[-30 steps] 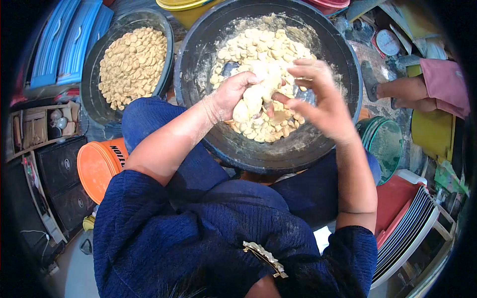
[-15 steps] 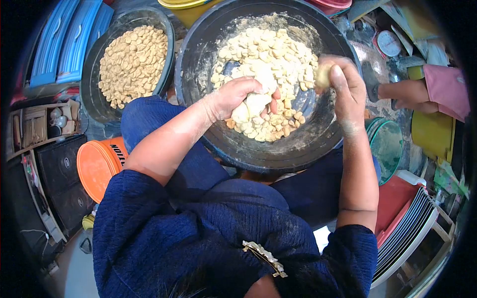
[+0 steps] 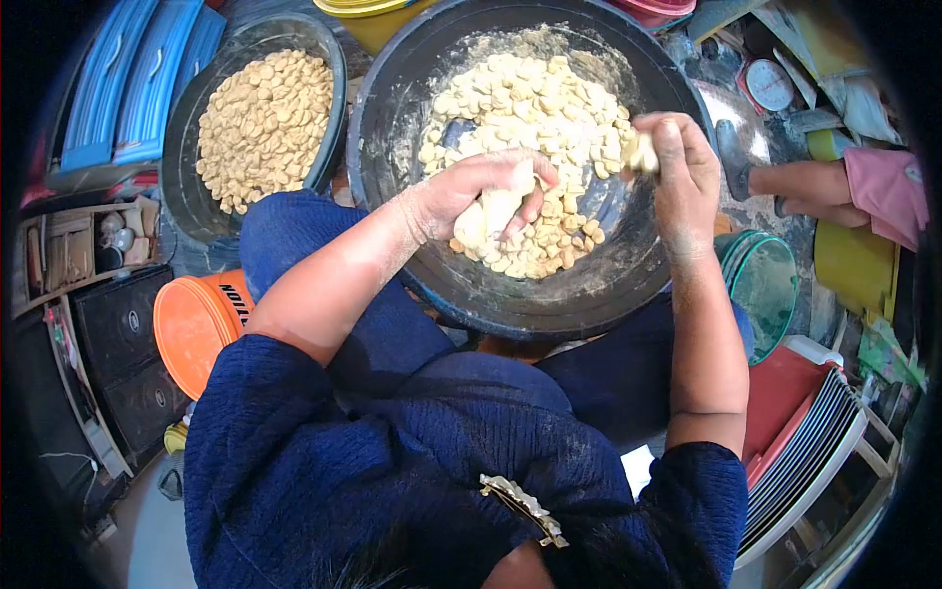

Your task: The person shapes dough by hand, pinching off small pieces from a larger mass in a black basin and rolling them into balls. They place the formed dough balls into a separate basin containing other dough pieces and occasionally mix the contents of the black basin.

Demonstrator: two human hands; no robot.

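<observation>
Left hand: fingers curled round dough lump, 8 o'clock over big basin | Right hand: fingertips pinching small piece, 3 o'clock over basin | Dough bits: spread in basin, mostly towards 12 | Small basin: 9 to 10 o'clock of big one, brownish pieces inside

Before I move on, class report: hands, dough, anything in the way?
Left hand gripping dough lump over black basin. Right hand pinching smaller bit. Loose pieces below; nothing visible blocking either.
</observation>
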